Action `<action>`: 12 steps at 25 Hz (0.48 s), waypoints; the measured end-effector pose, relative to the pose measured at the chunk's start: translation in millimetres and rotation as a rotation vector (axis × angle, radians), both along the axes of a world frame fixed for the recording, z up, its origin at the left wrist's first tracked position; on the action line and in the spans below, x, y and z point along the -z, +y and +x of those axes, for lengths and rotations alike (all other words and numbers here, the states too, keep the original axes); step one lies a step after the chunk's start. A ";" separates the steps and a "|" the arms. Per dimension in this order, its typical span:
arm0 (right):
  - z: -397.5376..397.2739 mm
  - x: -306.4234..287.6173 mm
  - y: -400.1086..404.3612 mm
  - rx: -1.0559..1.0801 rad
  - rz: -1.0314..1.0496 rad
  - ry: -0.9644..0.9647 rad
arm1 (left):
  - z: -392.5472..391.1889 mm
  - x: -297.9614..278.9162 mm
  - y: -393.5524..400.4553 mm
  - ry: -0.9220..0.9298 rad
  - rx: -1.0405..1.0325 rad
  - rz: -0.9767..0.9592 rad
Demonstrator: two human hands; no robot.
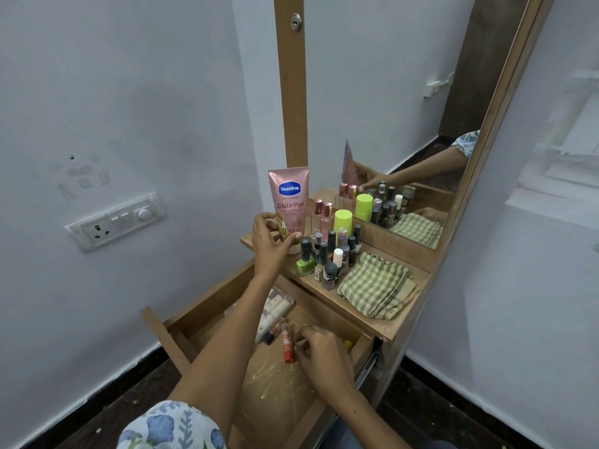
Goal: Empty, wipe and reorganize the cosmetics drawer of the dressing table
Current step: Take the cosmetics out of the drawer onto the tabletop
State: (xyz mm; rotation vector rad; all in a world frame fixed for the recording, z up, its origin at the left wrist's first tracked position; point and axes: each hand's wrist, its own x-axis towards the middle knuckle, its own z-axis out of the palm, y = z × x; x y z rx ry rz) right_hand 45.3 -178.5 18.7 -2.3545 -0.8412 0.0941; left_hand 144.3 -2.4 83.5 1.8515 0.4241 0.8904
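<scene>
Drawer (327, 413) lower centre, holding red tube (287, 345) beside curled right hand (319, 351) (grip unclear); left hand (270, 243) clasping Vaseline tube (289, 202) on tabletop (382, 325).

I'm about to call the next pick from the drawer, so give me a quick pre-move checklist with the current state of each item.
1. Drawer pulled open: ok.
2. Vaseline tube upright on the tabletop, left hand at its base: ok; grip released: cannot tell.
3. Right hand down in the drawer beside the red stick: ok; holding something: cannot tell.
4. Drawer emptied: not ok, the clear packet and the stick remain.
5. Checked cloth ready on the tabletop: ok.
6. Drawer floor clean: not ok, yellow smears show.
</scene>
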 end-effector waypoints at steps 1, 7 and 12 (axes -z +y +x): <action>0.2 -0.2 0.0 0.004 -0.001 0.000 | -1.0 1.2 0.5 0.011 0.000 0.015; -0.8 -0.1 0.9 0.003 -0.031 0.004 | 1.3 1.9 -2.1 0.091 -0.022 0.042; 0.4 -2.0 0.5 -0.007 -0.037 -0.015 | 10.0 -4.0 -6.2 0.118 -0.004 0.031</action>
